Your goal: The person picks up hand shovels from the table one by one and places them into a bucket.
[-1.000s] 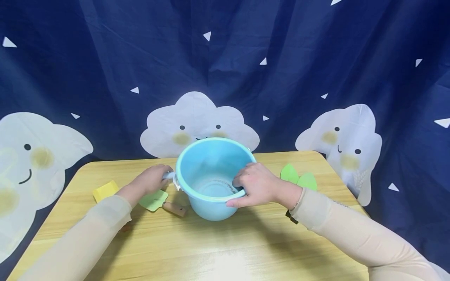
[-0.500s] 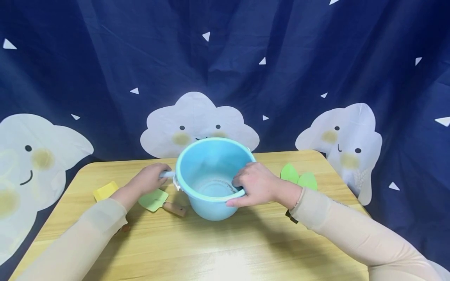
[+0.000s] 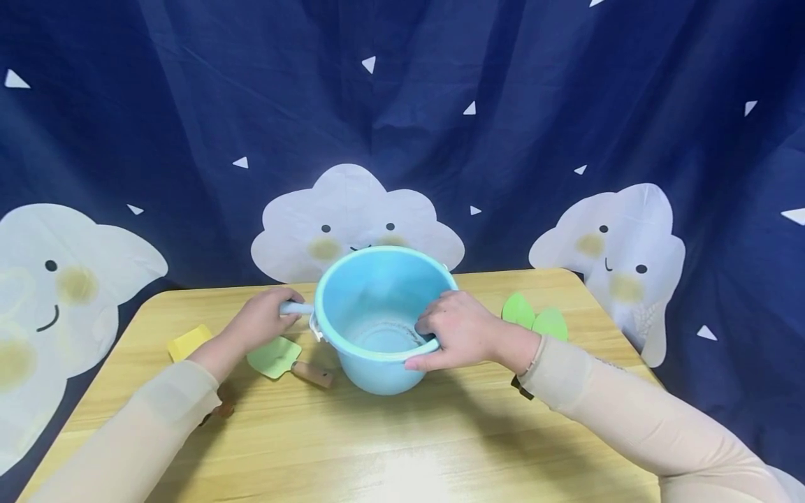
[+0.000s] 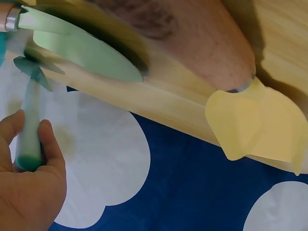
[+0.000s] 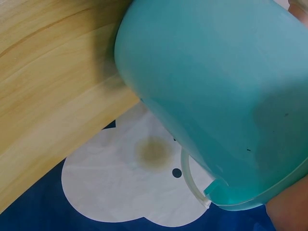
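Note:
A light blue bucket (image 3: pixel 377 377) stands on the table, its mouth turned up and towards the head camera. My right hand (image 3: pixel 462 332) grips the near right of its rim, fingers inside and thumb outside. At the left of the rim, my left hand (image 3: pixel 260 318) holds a pale blue rod-like handle (image 3: pixel 297 308). In the left wrist view this handle (image 4: pixel 30 130), green at its end, is pinched between thumb and finger; how it joins the bucket cannot be told. The bucket's white bail (image 5: pixel 191 180) curves from its ear in the right wrist view.
A green trowel (image 3: pixel 274 357) with a wooden handle lies left of the bucket. Under the left forearm, a yellow scoop (image 3: pixel 189 342) with a wooden handle (image 4: pixel 211 48) lies partly hidden. Two green leaf shapes (image 3: pixel 518 309) rest beyond the right wrist. A blue curtain (image 3: pixel 402 105) hangs behind.
My left hand has moved slightly left, and more of the pale blue handle shows between it and the rim. The bucket and right hand have stayed in place.

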`<state>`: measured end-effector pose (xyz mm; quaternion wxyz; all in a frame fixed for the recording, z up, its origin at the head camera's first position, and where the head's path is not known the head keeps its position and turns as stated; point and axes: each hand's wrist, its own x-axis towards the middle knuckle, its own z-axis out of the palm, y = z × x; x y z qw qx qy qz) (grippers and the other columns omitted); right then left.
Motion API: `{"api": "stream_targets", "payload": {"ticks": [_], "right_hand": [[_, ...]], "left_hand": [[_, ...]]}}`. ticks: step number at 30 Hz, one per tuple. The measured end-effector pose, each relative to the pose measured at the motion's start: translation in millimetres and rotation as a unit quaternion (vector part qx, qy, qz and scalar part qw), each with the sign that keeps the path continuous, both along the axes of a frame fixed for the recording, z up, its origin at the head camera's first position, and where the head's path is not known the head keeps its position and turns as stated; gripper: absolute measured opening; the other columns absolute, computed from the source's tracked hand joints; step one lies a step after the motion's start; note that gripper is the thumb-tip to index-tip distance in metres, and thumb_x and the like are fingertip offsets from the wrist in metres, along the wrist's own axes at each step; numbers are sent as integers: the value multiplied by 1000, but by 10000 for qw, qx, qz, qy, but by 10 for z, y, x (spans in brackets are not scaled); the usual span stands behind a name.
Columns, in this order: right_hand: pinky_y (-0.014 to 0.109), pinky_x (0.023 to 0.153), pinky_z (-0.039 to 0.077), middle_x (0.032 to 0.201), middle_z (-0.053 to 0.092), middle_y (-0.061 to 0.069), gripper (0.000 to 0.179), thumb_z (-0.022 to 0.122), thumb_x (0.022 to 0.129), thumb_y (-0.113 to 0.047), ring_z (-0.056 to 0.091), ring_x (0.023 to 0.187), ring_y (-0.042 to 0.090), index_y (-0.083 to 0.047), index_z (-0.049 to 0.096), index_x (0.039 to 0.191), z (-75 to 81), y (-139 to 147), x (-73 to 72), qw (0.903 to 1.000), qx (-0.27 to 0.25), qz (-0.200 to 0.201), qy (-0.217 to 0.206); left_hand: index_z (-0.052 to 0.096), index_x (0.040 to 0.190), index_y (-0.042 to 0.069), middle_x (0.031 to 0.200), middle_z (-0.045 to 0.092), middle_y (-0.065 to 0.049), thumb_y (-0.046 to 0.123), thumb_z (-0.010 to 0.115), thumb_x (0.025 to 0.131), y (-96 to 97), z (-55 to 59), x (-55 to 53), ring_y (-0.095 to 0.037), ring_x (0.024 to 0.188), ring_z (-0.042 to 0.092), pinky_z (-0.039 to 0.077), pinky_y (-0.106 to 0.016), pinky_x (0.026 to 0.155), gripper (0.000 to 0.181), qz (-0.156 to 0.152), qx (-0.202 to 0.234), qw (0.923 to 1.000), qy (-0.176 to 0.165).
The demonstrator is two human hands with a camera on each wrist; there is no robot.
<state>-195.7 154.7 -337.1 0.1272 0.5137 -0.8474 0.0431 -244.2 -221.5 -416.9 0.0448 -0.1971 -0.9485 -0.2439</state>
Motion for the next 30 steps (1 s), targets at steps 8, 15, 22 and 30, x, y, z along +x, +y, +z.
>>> {"api": "stream_targets", "payload": {"ticks": [8, 15, 22, 30], "right_hand": [[28, 55, 26, 56, 24, -12, 65, 40, 88, -81, 25, 52, 7, -24, 32, 58, 2, -4, -2, 10000, -13, 23, 36], [28, 55, 27, 56, 24, -12, 65, 40, 88, -80, 25, 52, 7, -24, 31, 58, -5, 2, -2, 10000, -25, 18, 12], [28, 55, 27, 56, 23, -12, 65, 40, 88, -81, 25, 51, 7, -24, 31, 58, 2, -1, 3, 10000, 12, 3, 35], [28, 55, 27, 57, 22, -12, 66, 38, 88, -81, 24, 52, 7, -24, 29, 58, 7, -2, 7, 10000, -61, 40, 15]], "left_hand": [[68, 107, 5, 98, 70, -10, 11, 75, 89, -30, 108, 77, -26, 84, 63, 51, -49, 76, 20, 165, 94, 9998, 21], [68, 105, 4, 96, 70, -9, 10, 75, 88, -21, 171, 135, -26, 83, 63, 52, -49, 78, 19, 124, 109, 9997, 182], [69, 104, 4, 97, 69, -10, 9, 76, 88, -9, 210, 162, -26, 85, 62, 52, -49, 80, 18, 233, 304, 9987, 332], [69, 102, 5, 96, 70, -8, 10, 77, 87, -33, 283, 195, -23, 81, 62, 52, -46, 77, 18, 111, 228, 9984, 504]]}}
